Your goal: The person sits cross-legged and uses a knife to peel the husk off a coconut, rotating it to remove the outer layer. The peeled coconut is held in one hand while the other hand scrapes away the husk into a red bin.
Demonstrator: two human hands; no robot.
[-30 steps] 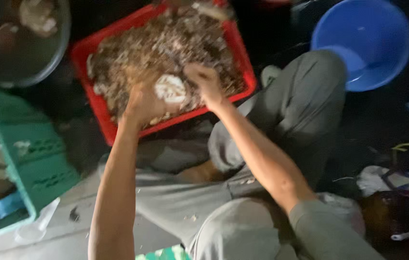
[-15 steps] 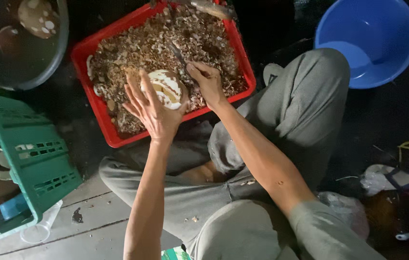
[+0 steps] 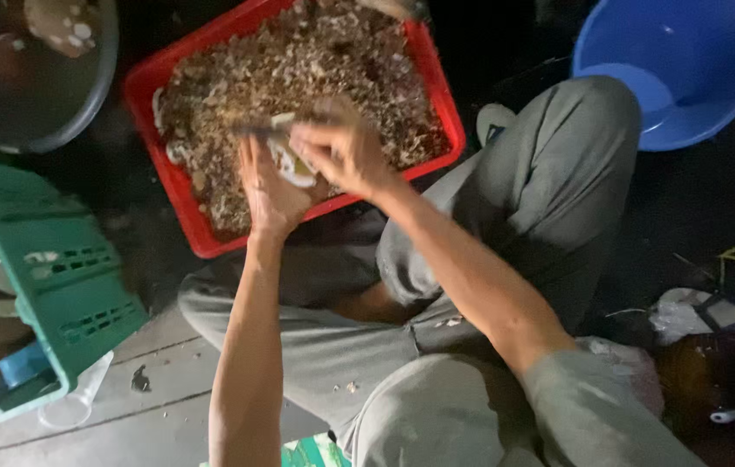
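Observation:
A red plastic crate (image 3: 186, 220) full of brown and pale shell scraps lies on the floor in front of me. My left hand (image 3: 268, 190) is over its near edge, cupping a pale whitish shell piece (image 3: 291, 169). My right hand (image 3: 341, 151) is pressed against the same piece from the right, and a thin dark blade-like tool (image 3: 255, 128) pokes out to the left above my fingers. Which hand grips the tool is unclear because of blur. My knees in grey trousers (image 3: 540, 199) frame the crate.
A blue basin (image 3: 670, 73) stands at the upper right. A dark round bowl (image 3: 34, 78) with a few pieces sits at the upper left. A green plastic basket (image 3: 47, 268) is at the left, a clear cup (image 3: 73, 402) beside it, and sandals (image 3: 713, 311) at the right.
My left hand had its fingers spread with the pale shell in its palm; it is now closed around it, and my right hand has moved in against it.

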